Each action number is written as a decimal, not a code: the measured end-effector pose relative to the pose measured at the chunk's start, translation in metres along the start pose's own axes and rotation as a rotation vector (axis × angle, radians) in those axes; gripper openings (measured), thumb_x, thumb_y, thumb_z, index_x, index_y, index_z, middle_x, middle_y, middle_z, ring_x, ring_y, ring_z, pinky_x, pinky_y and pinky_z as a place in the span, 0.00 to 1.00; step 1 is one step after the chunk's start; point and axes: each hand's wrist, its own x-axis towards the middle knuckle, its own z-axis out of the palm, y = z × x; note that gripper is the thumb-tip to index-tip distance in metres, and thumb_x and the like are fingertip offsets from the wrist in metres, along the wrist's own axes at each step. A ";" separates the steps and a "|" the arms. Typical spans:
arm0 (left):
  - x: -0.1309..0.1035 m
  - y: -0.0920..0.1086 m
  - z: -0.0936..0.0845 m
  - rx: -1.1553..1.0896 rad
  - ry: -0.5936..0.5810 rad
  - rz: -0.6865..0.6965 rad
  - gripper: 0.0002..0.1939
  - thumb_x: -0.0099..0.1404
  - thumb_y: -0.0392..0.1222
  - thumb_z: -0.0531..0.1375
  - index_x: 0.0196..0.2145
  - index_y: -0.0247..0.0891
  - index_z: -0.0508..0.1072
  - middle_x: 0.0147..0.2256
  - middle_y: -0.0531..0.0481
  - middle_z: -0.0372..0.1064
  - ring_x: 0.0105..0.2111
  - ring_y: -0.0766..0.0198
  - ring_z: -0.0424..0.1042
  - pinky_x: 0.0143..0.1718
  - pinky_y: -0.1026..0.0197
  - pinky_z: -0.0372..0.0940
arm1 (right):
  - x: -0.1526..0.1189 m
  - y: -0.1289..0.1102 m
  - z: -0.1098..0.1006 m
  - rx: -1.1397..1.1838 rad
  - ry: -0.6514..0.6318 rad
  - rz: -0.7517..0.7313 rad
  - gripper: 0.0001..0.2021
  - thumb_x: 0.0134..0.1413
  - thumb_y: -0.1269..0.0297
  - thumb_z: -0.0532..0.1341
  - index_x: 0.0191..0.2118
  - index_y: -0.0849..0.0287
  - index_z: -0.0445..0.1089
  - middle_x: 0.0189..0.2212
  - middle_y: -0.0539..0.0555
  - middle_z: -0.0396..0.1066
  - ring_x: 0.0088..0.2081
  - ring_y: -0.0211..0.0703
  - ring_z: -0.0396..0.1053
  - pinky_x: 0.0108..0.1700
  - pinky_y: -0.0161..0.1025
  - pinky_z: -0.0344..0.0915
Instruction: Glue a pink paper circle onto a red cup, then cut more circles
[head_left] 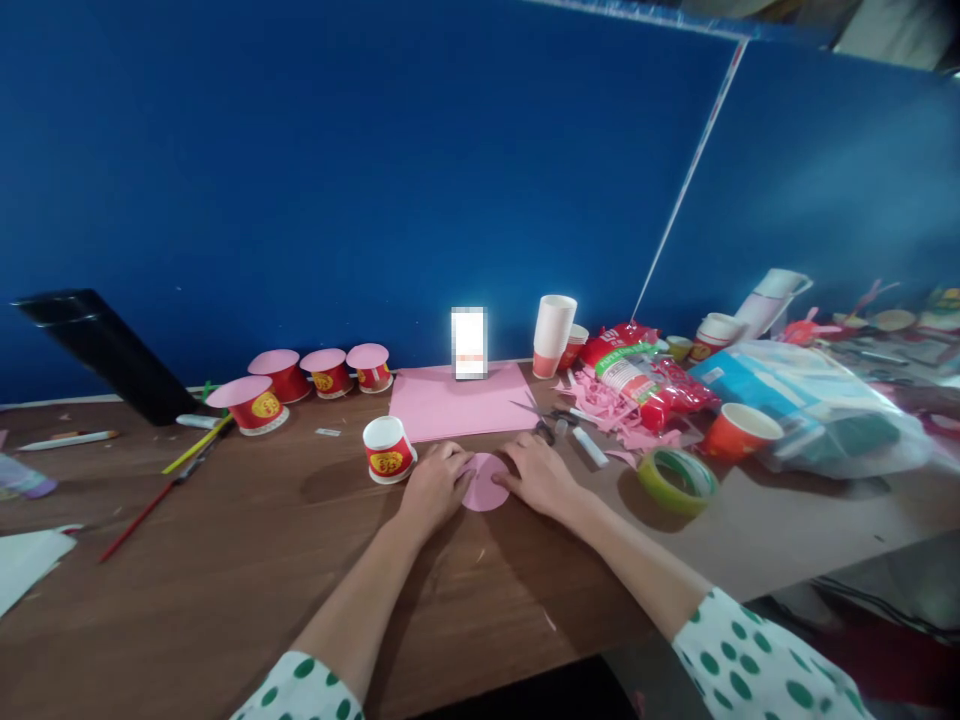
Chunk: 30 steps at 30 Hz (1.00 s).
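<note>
A pink paper circle (485, 484) lies on the brown table between my two hands. My left hand (439, 485) touches its left edge, the fingers bent over the rim. At the right edge rests my right hand (538, 474), with its thumb on the paper and the other fingers apart. Just left of my left hand stands a red and white paper cup (388, 450). Behind the hands are pink paper sheets (461, 402), and scissors (546, 424) lie beyond my right hand.
Several red cups topped with pink discs (274, 374) stand at the back left, near a black tilted object (112, 355). On the right are green tape (677, 481), a red bag (637, 375), pink scraps, an orange cup (741, 432) and a plastic bag (847, 410).
</note>
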 end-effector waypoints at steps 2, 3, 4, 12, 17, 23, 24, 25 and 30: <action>0.000 -0.001 0.001 -0.011 0.021 -0.022 0.14 0.61 0.40 0.51 0.44 0.38 0.69 0.38 0.45 0.66 0.39 0.59 0.65 0.41 0.57 0.60 | 0.007 0.003 0.003 0.051 -0.014 -0.018 0.13 0.48 0.59 0.61 0.39 0.58 0.68 0.37 0.56 0.65 0.41 0.45 0.62 0.43 0.38 0.57; 0.000 -0.001 0.001 -0.021 0.033 -0.037 0.14 0.62 0.40 0.51 0.45 0.37 0.68 0.39 0.44 0.66 0.40 0.59 0.65 0.42 0.57 0.60 | 0.009 0.005 0.004 0.082 -0.014 -0.026 0.11 0.47 0.60 0.62 0.37 0.58 0.69 0.36 0.55 0.65 0.39 0.44 0.62 0.41 0.37 0.57; 0.000 -0.001 0.002 -0.034 0.046 -0.050 0.15 0.62 0.40 0.51 0.46 0.37 0.67 0.40 0.44 0.66 0.41 0.58 0.65 0.43 0.56 0.60 | 0.010 0.007 0.006 0.115 -0.007 -0.034 0.09 0.47 0.62 0.62 0.35 0.58 0.68 0.35 0.54 0.66 0.38 0.43 0.63 0.40 0.36 0.57; 0.002 0.000 0.004 -0.415 0.125 -0.186 0.25 0.59 0.43 0.54 0.54 0.37 0.57 0.42 0.42 0.67 0.39 0.58 0.68 0.41 0.53 0.64 | 0.012 0.023 0.015 0.617 0.192 0.078 0.09 0.49 0.60 0.58 0.33 0.59 0.62 0.25 0.48 0.64 0.27 0.38 0.62 0.31 0.34 0.58; 0.007 0.003 0.009 -0.813 0.210 -0.359 0.28 0.56 0.43 0.58 0.53 0.35 0.56 0.43 0.42 0.67 0.41 0.61 0.69 0.40 0.58 0.66 | 0.014 0.023 0.009 1.054 0.123 0.205 0.16 0.46 0.59 0.60 0.40 0.58 0.58 0.22 0.46 0.64 0.23 0.35 0.61 0.24 0.31 0.57; 0.008 0.010 0.001 -1.004 0.075 -0.468 0.18 0.54 0.46 0.59 0.40 0.32 0.69 0.29 0.49 0.70 0.23 0.68 0.67 0.23 0.65 0.64 | 0.012 0.012 0.008 1.252 0.035 0.248 0.21 0.44 0.61 0.62 0.45 0.57 0.58 0.24 0.46 0.64 0.21 0.32 0.58 0.20 0.28 0.55; 0.008 0.011 -0.001 -0.986 0.055 -0.474 0.16 0.53 0.46 0.60 0.35 0.32 0.70 0.24 0.52 0.68 0.19 0.71 0.64 0.20 0.67 0.62 | 0.012 0.011 0.009 1.269 0.026 0.250 0.21 0.44 0.61 0.63 0.45 0.57 0.58 0.24 0.47 0.65 0.21 0.32 0.59 0.19 0.28 0.56; 0.008 0.012 -0.002 -0.971 0.052 -0.479 0.14 0.52 0.46 0.61 0.31 0.31 0.71 0.21 0.55 0.66 0.16 0.73 0.62 0.18 0.68 0.60 | 0.012 0.011 0.010 1.285 0.018 0.250 0.21 0.43 0.61 0.63 0.45 0.57 0.58 0.24 0.47 0.65 0.21 0.32 0.59 0.19 0.28 0.56; 0.008 0.016 -0.003 -1.083 0.080 -0.556 0.14 0.49 0.46 0.63 0.27 0.32 0.70 0.22 0.54 0.67 0.19 0.71 0.64 0.20 0.68 0.62 | 0.013 0.011 0.013 1.333 0.013 0.260 0.22 0.40 0.61 0.65 0.44 0.59 0.60 0.25 0.47 0.67 0.22 0.33 0.61 0.20 0.28 0.57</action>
